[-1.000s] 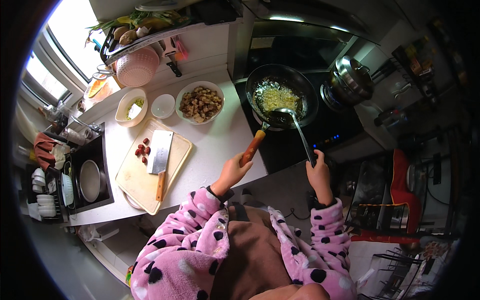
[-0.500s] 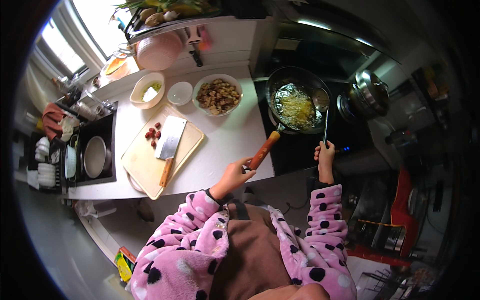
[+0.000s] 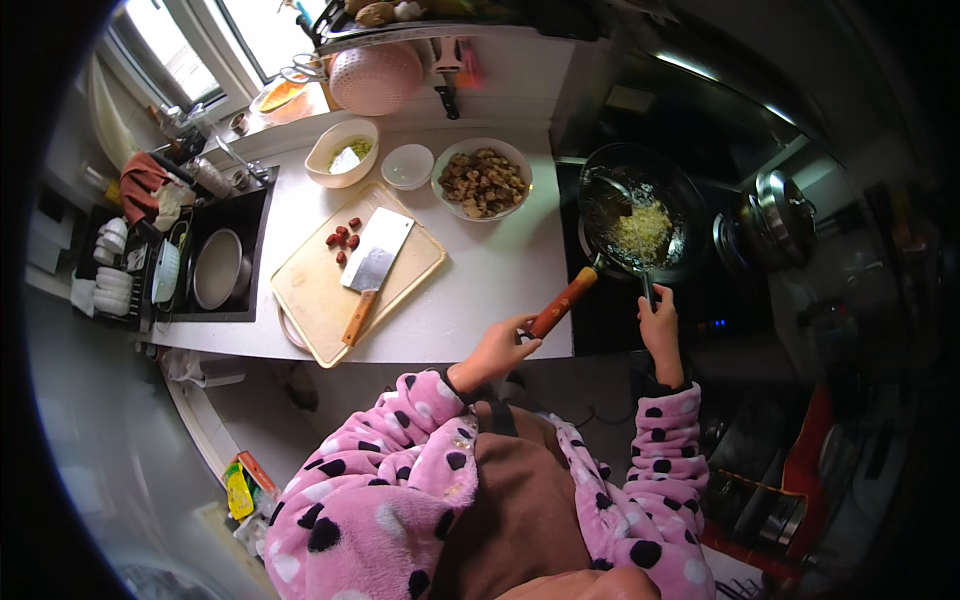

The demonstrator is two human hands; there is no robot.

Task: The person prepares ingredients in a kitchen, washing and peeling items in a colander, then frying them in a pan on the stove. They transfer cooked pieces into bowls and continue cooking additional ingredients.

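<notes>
Left hand [image 3: 500, 345]: reaching forward from a pink dotted sleeve, fingers closing around the end of the wooden pan handle [image 3: 562, 302] at the bench [image 3: 480, 280] edge.
Right hand [image 3: 660, 325]: raised upright, clenching the dark handle of a spatula [image 3: 648, 290].
Pan [image 3: 640, 215]: sitting on the dark stove [image 3: 720, 300], holding pale yellow food.
Cutting board [image 3: 320, 290]: lying left, carrying a cleaver [image 3: 375, 265].
Bowl [image 3: 482, 178]: standing beyond, filled with brown pieces.

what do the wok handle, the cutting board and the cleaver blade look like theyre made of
Wok handle: looks like wood, reddish-brown and smooth, held by the left hand.
Cutting board: pale tan and matte, probably wood or bamboo; the grain is too small to tell.
Cleaver blade: grey with a light sheen, likely steel.
</notes>
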